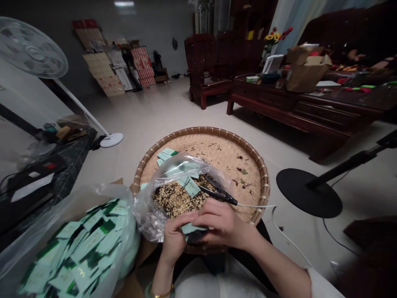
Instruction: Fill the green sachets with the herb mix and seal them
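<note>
My left hand [174, 240] and my right hand [222, 225] meet over the near rim of a round woven tray [263, 174]. Both are closed on a small pale-green packet [190, 228] held between them. Just beyond my fingers a clear plastic bag [148, 207] lies open on the tray, filled with loose dried tea leaves [173, 199] and a few green packets. A black clamp-like tool [218, 191] with a white cord rests across the bag's mouth, beside my right hand.
A large clear bag of several green packets [83, 244] sits at my left. A standing fan [32, 49] is at far left, a black round stand base [308, 192] on the right. A dark wooden table [310, 111] and chair [203, 66] stand behind.
</note>
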Tool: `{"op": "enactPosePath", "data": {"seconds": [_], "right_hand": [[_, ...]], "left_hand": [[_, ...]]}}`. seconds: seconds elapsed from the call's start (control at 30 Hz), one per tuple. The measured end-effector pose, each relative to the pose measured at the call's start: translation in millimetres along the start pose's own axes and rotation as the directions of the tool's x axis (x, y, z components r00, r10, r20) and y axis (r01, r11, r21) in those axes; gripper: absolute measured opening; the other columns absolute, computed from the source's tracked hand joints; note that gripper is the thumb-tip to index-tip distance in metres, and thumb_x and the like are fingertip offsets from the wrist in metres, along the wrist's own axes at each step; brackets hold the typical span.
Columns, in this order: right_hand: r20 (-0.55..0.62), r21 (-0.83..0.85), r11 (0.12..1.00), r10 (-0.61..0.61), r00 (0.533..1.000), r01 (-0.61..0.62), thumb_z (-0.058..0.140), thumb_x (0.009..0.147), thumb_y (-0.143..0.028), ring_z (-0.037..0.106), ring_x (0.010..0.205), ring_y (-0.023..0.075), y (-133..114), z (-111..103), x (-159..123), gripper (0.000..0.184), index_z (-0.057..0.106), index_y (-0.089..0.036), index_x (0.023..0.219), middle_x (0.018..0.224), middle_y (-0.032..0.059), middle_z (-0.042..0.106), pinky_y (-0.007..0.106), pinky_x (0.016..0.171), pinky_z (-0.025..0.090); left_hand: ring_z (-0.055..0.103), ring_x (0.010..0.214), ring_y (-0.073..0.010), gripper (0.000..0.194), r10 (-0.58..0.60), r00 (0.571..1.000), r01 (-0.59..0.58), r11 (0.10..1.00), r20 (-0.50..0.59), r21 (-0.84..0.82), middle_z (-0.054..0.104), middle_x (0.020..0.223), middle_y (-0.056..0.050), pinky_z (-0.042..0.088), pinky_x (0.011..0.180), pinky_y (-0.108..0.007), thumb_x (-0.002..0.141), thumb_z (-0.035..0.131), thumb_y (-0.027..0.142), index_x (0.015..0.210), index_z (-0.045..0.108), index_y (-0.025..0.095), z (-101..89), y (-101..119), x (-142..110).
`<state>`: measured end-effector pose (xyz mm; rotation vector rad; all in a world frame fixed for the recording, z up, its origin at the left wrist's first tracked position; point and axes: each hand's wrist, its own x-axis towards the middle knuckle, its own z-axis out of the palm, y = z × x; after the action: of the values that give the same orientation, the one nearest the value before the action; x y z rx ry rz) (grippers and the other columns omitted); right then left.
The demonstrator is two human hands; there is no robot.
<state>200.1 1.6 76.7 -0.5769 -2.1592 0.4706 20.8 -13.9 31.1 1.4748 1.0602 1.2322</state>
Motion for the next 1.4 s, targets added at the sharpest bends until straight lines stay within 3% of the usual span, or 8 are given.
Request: {"op": "enactPosePath", "data": {"seconds": [0.17,0.3,0.47,0.67,0.9,1.07,1.27,1.4], "right_hand": [[-0.003,0.01,1.0,-0.002,1.0,0.002,0.048,0.092,-0.029,0.052,0.066,0.016,1.1,2.9,-1.6,0.026,0.068,-0.014,0.088,0.07,0.0075,0.061,0.027,0.059,0.042],[0.001,0.093,0.973,0.212,0.977,-0.211,0.052,0.09,-0.036,0.053,0.063,0.0145,12.5,8.2,-4.3,0.028,0.068,-0.017,0.078,0.064,0.004,0.06,0.025,0.057,0.041],[-0.013,0.314,0.759,0.604,0.797,-0.57,0.064,0.08,-0.039,0.052,0.052,0.0116,30.4,23.5,-8.2,0.027,0.068,-0.016,0.064,0.056,-0.0002,0.06,0.022,0.049,0.038],[0.12,0.438,0.523,0.772,0.624,-0.731,0.067,0.073,-0.035,0.044,0.04,0.0087,42.8,38.9,-11.6,0.026,0.065,-0.014,0.059,0.045,-0.0038,0.052,0.019,0.039,0.031],[-0.133,-0.073,0.749,0.647,0.75,-0.659,0.055,0.085,-0.03,0.058,0.094,0.0226,78.8,21.5,-21.5,0.022,0.066,-0.016,0.099,0.098,0.0094,0.066,0.035,0.084,0.046],[0.031,-0.533,0.586,0.734,0.678,-0.61,0.058,0.075,-0.007,0.049,0.112,0.0302,99.1,24.1,-25.2,0.06,0.042,-0.006,0.132,0.121,0.0225,0.053,0.042,0.094,0.04],[0.033,-0.513,0.572,0.758,0.651,-0.64,0.055,0.075,-0.008,0.054,0.106,0.0279,106.3,18.6,-20.9,0.05,0.05,-0.006,0.125,0.115,0.0202,0.059,0.038,0.092,0.042],[0.099,-0.158,0.703,0.71,0.697,-0.694,0.057,0.08,-0.022,0.054,0.111,0.0283,92.8,-18.1,-27.0,0.047,0.054,-0.015,0.126,0.122,0.0133,0.06,0.042,0.097,0.039]], "left_hand": [[0.069,0.083,-0.0259,0.02,0.052,0.997,-0.055,0.997,0.049,0.059,0.075,0.087,-0.009,0.054,0.078,-0.037,0.064,0.076,0.033,0.08,0.075,0.021,-2.7,2.8,-3.1],[0.065,0.068,-0.0206,0.024,-0.058,0.998,0.054,0.987,0.025,0.154,0.072,0.07,-0.004,0.051,0.065,-0.028,0.074,0.065,0.04,0.076,0.075,0.018,-4.2,1.2,-3.5],[0.045,0.047,-0.0106,0.042,-0.253,0.96,0.264,0.961,-0.123,0.079,0.052,0.046,0.002,0.036,0.046,-0.021,0.074,0.063,0.048,0.05,0.064,0.014,2.9,-7.0,-1.8],[0.059,0.057,-0.015,0.045,-0.522,0.852,0.496,0.826,-0.03,-0.268,0.067,0.061,-0.004,0.047,0.055,-0.023,0.063,0.073,0.051,0.079,0.07,0.01,19.8,-17.6,-2.2],[0.069,0.064,-0.0223,0.053,-0.656,0.754,0.576,0.678,-0.023,-0.456,0.074,0.085,-0.014,0.054,0.057,-0.029,0.052,0.084,0.037,0.093,0.067,0.008,26.8,-16.9,1.2],[0.07,0.064,-0.0222,0.053,-0.663,0.747,0.545,0.656,-0.053,-0.522,0.074,0.089,-0.015,0.053,0.051,-0.025,0.051,0.085,0.033,0.093,0.066,0.008,26.3,-11.1,3.3],[0.07,0.06,-0.0204,0.051,-0.661,0.746,0.528,0.658,-0.077,-0.537,0.075,0.08,-0.01,0.054,0.054,-0.025,0.046,0.087,0.031,0.088,0.067,0.01,23.6,-7.2,3.4],[0.069,0.06,-0.0195,0.049,-0.661,0.743,0.527,0.674,-0.106,-0.517,0.074,0.079,-0.01,0.054,0.056,-0.027,0.045,0.087,0.031,0.085,0.068,0.009,21.4,-7.6,4.5]]}}
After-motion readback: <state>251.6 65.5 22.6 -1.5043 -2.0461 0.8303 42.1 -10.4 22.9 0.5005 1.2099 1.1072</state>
